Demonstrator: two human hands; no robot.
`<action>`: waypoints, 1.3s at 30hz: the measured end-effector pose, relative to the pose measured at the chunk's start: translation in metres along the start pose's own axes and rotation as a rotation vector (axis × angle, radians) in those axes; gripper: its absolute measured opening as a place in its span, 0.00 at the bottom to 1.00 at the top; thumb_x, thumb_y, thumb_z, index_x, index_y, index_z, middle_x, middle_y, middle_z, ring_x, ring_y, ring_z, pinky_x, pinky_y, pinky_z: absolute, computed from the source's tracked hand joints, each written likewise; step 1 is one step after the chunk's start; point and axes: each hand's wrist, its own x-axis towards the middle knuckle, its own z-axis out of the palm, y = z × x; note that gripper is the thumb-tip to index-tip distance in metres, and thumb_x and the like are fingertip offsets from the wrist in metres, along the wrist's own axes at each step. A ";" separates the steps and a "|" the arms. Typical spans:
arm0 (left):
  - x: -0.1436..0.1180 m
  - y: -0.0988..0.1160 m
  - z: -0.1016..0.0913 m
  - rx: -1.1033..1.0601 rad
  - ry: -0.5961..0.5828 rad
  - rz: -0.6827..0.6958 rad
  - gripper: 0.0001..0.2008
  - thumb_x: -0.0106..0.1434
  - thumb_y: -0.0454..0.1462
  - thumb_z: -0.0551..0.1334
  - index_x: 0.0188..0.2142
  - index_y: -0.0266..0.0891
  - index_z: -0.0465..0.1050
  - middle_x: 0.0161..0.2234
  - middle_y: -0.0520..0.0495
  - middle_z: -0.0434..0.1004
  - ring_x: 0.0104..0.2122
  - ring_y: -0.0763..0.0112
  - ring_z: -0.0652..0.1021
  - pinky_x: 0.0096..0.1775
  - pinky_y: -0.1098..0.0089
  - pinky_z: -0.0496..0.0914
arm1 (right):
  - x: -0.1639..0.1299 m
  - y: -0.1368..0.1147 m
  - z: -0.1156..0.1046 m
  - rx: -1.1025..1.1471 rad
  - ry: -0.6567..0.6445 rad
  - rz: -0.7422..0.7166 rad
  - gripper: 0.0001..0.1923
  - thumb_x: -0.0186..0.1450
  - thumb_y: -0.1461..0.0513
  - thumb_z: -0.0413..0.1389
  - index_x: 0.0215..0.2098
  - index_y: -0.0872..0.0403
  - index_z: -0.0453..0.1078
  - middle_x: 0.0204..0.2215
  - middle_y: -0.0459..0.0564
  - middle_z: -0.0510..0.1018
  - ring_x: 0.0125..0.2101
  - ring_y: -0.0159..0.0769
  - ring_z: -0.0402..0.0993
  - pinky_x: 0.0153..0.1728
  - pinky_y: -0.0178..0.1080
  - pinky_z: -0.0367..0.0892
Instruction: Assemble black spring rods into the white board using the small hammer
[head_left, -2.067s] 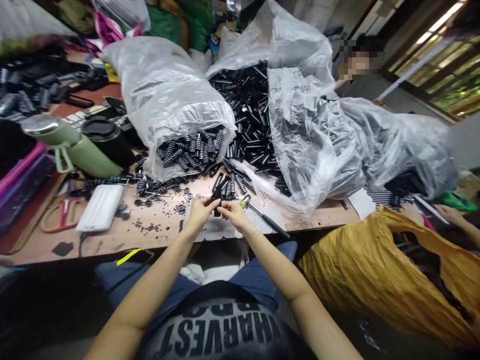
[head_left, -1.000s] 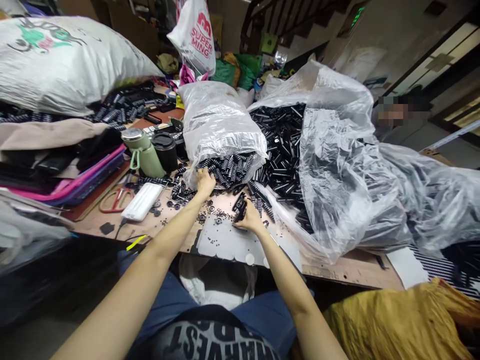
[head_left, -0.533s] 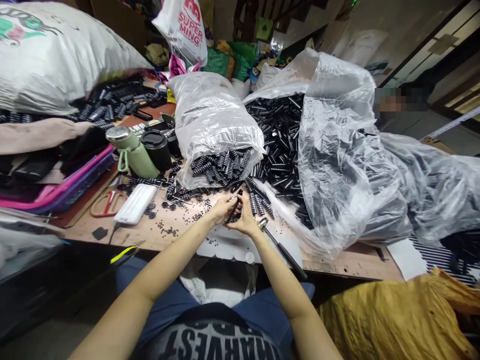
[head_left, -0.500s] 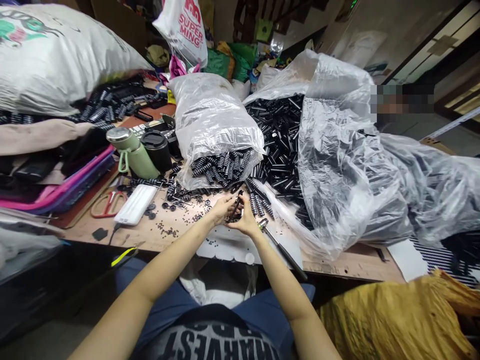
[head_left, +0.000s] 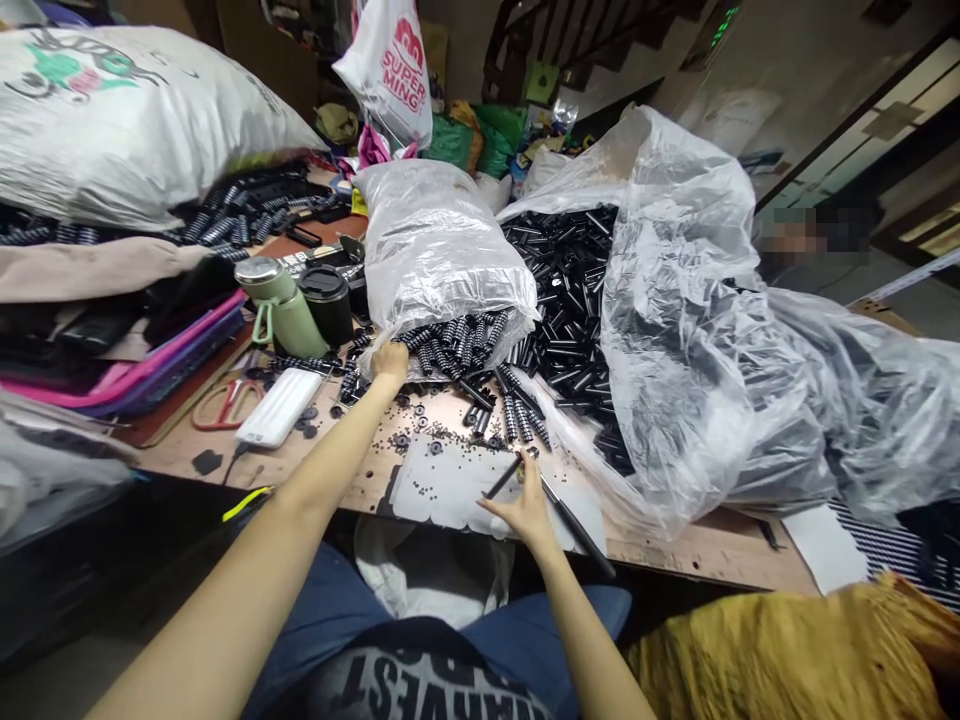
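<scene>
A green flask (head_left: 281, 305) and a black cup (head_left: 327, 300) stand at centre left, red-handled scissors (head_left: 225, 402) and a white case (head_left: 279, 406) below them; a yellow cloth (head_left: 787, 650) fills the lower right.

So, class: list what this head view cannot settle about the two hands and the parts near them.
- Left hand: fingers buried among striped parts at the bag mouth; grip hidden.
- Right hand: touches a thin black rod; grasp unclear, too small.
- Loose bits on the table: too small to identify.
</scene>
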 end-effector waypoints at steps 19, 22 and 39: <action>-0.190 0.073 -0.036 -1.521 -0.610 -0.383 0.28 0.58 0.53 0.61 0.52 0.39 0.66 0.18 0.59 0.63 0.11 0.83 0.58 0.14 0.79 0.49 | 0.000 -0.056 -0.027 0.087 -0.164 -0.279 0.58 0.48 0.53 0.69 0.67 0.52 0.40 0.63 0.61 0.54 0.63 0.52 0.51 0.61 0.53 0.56; -0.202 0.081 -0.032 -1.481 -0.639 -0.436 0.26 0.58 0.50 0.61 0.50 0.35 0.69 0.18 0.56 0.66 0.11 0.81 0.62 0.14 0.78 0.53 | 0.008 -0.078 -0.036 0.110 -0.173 -0.387 0.57 0.49 0.54 0.68 0.67 0.53 0.39 0.63 0.60 0.53 0.63 0.50 0.51 0.62 0.51 0.56; -0.218 0.096 -0.013 -1.222 -0.690 -0.521 0.14 0.63 0.42 0.58 0.33 0.31 0.72 0.20 0.50 0.70 0.17 0.72 0.73 0.22 0.70 0.71 | 0.006 -0.071 -0.001 0.202 -0.164 -0.323 0.55 0.43 0.62 0.67 0.64 0.56 0.44 0.58 0.62 0.58 0.60 0.49 0.57 0.60 0.49 0.58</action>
